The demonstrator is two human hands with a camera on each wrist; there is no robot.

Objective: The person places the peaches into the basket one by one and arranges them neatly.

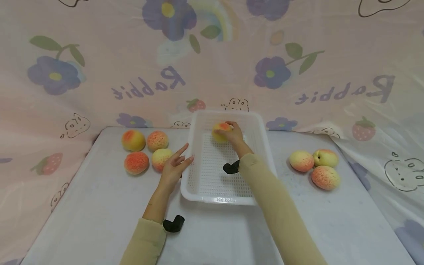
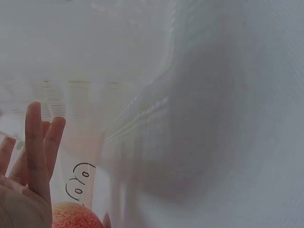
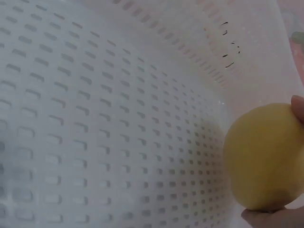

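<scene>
The right hand (image 1: 236,136) pinches a round yellow-and-red peach (image 1: 218,138) inside the far end of a white plastic box-shaped basket (image 1: 212,178), and the peach looks light and firm, best held round its fat sides, while the left hand (image 1: 173,168) has its fingers stretched out beside the basket

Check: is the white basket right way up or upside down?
The basket is right way up: the head view shows its perforated floor inside.
</scene>
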